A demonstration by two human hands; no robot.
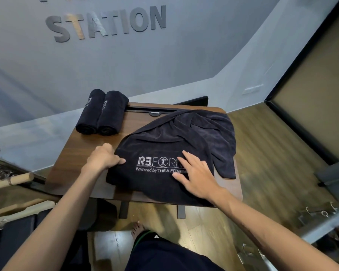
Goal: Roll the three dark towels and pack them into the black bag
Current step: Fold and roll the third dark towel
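Meanwhile, two rolled towels (102,112) lie touching on the table (67,163).

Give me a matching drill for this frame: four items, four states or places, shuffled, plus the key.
Items
1. two rolled towels
2. unrolled towel
3. left hand
4. right hand

States
A. flat, fingers spread, on the towel's printed logo
B. side by side at the table's far left corner
C. gripping the towel's left edge
D. spread loose over the wooden table, one corner hanging off the right side

Pairs: 1-B, 2-D, 3-C, 4-A
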